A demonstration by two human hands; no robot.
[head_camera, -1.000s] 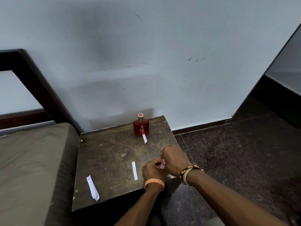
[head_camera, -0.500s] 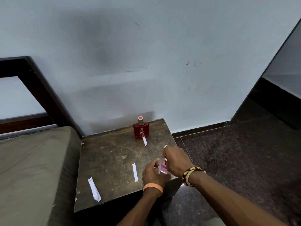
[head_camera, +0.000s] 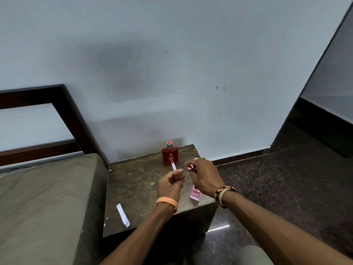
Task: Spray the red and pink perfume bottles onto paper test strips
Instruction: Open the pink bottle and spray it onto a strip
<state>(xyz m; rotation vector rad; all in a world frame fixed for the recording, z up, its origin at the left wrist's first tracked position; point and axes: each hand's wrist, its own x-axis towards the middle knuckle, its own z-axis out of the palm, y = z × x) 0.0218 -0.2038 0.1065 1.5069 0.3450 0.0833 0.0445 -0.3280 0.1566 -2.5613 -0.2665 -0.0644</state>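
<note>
The red perfume bottle stands upright at the back of the small dark table, with one white test strip lying just in front of it. Near the front right edge stands the pink perfume bottle, uncapped. My right hand hovers above it and pinches the pink cap in its fingertips. My left hand hangs just left of the cap, fingers loosely curled, with nothing seen in it. A small stack of white strips lies at the table's front left.
A brown mattress with a dark wooden bed frame adjoins the table's left side. A pale wall rises directly behind it. Dark speckled floor stretches to the right.
My right hand has lifted the cap off the pink bottle and risen. My left hand let go of the bottle and moved up and left. The middle strip is now hidden behind my left wrist.
</note>
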